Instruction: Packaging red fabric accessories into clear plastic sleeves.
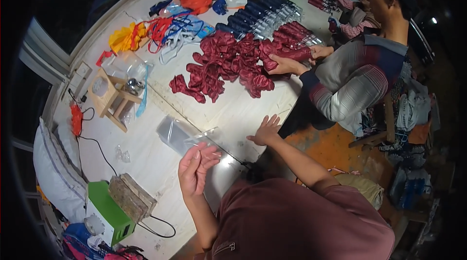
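My left hand (196,167) is raised over the table, thumb and fingers curled together at the edge of a clear plastic bag (210,135). Glare on the film partly hides where the fingers meet it. Just beyond lies a stack of flat clear plastic bags (174,133). My right hand (265,131) reaches to the table's right edge with its fingers spread and nothing in them. Farther off is a heap of dark red crumpled fabric pieces (209,67). A co-worker's hands (287,65) hold one dark red bundle at the heap's right side.
The co-worker (355,75) sits at the right. Navy bundles in clear wrap (262,14) lie at the back. A wooden stand (113,97) is at left, and a green box-shaped device (111,211) beside a brown block (131,195) is nearer. A black cable crosses the left tabletop.
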A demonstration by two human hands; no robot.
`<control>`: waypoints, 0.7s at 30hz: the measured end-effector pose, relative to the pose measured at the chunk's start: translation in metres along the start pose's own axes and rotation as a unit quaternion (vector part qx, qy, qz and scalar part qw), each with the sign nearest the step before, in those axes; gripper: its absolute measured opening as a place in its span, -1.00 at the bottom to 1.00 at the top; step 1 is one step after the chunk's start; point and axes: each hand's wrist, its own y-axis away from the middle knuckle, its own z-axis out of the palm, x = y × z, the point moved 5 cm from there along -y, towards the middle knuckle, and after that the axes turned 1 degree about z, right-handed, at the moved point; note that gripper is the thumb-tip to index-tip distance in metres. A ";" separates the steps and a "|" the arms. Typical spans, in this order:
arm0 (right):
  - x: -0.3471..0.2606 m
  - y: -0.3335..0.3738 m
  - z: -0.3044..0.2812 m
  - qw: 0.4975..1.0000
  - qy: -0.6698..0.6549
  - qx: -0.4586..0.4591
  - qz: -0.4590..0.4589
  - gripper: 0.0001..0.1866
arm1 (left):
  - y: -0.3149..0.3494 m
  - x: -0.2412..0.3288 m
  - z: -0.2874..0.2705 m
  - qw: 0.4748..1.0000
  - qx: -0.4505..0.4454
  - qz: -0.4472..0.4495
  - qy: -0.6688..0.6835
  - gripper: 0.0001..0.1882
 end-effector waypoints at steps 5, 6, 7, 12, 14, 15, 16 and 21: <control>0.000 0.000 -0.011 0.999 0.029 -0.018 0.008 0.28 | 0.001 0.005 -0.009 1.000 0.001 0.028 0.001 -0.65; 0.000 0.001 -0.010 0.999 0.031 -0.022 0.013 0.28 | 0.002 0.007 -0.011 1.000 0.001 0.031 0.001 -0.65; 0.000 0.002 -0.009 0.999 0.033 -0.027 0.018 0.27 | 0.003 0.009 -0.014 0.999 0.001 0.033 0.001 -0.65; -0.001 -0.005 -0.008 0.999 0.027 -0.039 0.017 0.28 | 0.010 0.022 -0.020 0.999 0.018 0.048 0.003 -0.64; 0.001 -0.003 -0.006 0.999 0.029 -0.041 0.014 0.29 | 0.013 0.023 -0.026 0.998 0.026 0.054 0.007 -0.64; 0.002 -0.002 -0.006 0.999 0.026 -0.037 0.010 0.28 | 0.014 0.023 -0.031 0.998 0.032 0.056 0.012 -0.64; 0.004 -0.001 -0.006 0.999 0.023 -0.033 0.006 0.28 | 0.015 0.023 -0.036 0.997 0.039 0.058 0.016 -0.64; 0.005 -0.002 -0.005 0.999 0.032 -0.026 -0.001 0.25 | 0.017 0.026 -0.047 0.995 0.057 0.072 0.035 -0.64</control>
